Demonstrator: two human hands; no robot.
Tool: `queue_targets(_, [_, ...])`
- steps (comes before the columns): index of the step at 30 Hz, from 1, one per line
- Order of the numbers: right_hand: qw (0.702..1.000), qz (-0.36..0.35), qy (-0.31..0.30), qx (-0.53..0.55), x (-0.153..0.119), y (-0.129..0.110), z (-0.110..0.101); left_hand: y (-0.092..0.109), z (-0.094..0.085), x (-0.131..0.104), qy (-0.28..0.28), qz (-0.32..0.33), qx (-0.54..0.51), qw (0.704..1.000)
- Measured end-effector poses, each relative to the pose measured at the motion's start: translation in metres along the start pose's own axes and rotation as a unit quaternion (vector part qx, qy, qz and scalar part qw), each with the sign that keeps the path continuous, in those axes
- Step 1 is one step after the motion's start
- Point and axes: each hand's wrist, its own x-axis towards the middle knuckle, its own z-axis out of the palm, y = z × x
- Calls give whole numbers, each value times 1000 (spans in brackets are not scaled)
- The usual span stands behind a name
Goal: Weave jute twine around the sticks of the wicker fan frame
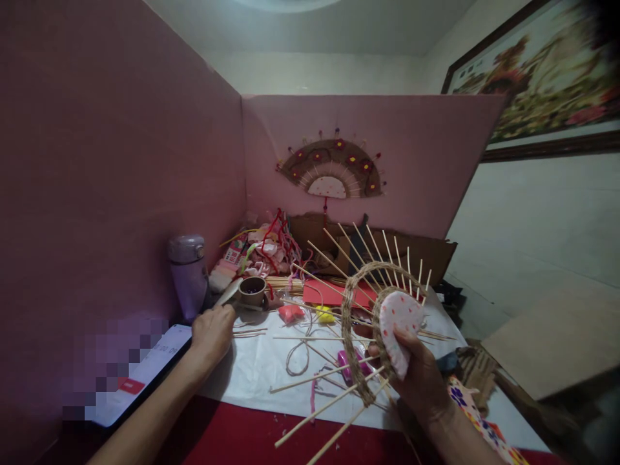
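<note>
My right hand (421,381) grips a half-made fan (356,310) by its white padded half-circle (400,316) with red dots, thumb on the front. Thin wooden sticks (310,391) spread out from it, and two bands of braided twine (347,323) run across them. The fan is held up and tilted over the table. My left hand (216,332) is closed, reaching past the phone. A pale, flat, narrow object (229,293) sticks out from its fingers toward a small brown cup (252,290) with dark contents; its kind is unclear.
A purple bottle (188,274) and a phone (145,374) stand at left. Ribbons and yarn (271,248) pile up behind. Red and yellow packets (290,314), a twine loop (297,359) and red paper (324,292) lie on white cloth (256,381). A finished fan (334,158) hangs on the pink partition.
</note>
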Motion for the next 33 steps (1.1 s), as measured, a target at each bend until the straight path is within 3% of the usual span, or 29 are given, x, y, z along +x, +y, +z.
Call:
queue_targets(7, [1000,9,-15,-2,-1,-1,2,-12,-12,11,-23,-13,-21,999])
queue_targets(15, [999,10,-40,-8,0,0,-2,0,-2,1,-38,-11,-33,999])
queue_targets(21, [999,2,-37,0,1,0,-3,3,0,9,-13,-27,-26,999])
queue_targets(30, [999,-4,-38,4,1,0,1,15,6,7,56,33,9,998])
queue_targets(33, [999,1,-39,4,1,-1,0,20,3,7,59,82,22,995])
